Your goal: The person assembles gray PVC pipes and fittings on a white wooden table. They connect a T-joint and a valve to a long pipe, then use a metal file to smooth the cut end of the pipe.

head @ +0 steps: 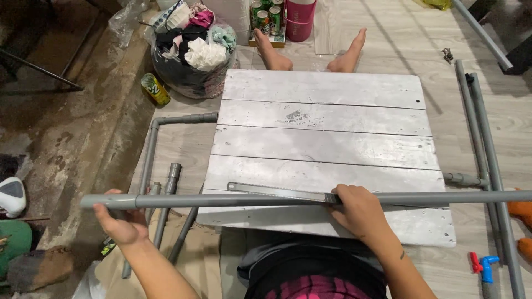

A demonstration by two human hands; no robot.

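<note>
Across the lower part of the frame, the long grey pipe [266,199] rests on the white board [324,149], left hand [119,221] curled around its end, right hand [360,210] pressing the metal ruler [277,191] flat against it for alignment.

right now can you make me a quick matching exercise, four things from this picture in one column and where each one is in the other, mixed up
Things:
1. long grey pipe
2. metal ruler
3. green drink can
4. red and blue tool

Places:
A. floor, lower right
B. held in both hands over the board
C. floor beside the bag of clothes
D. flat on the white board, under the right hand

Pairs: 1-B, 2-D, 3-C, 4-A
</note>
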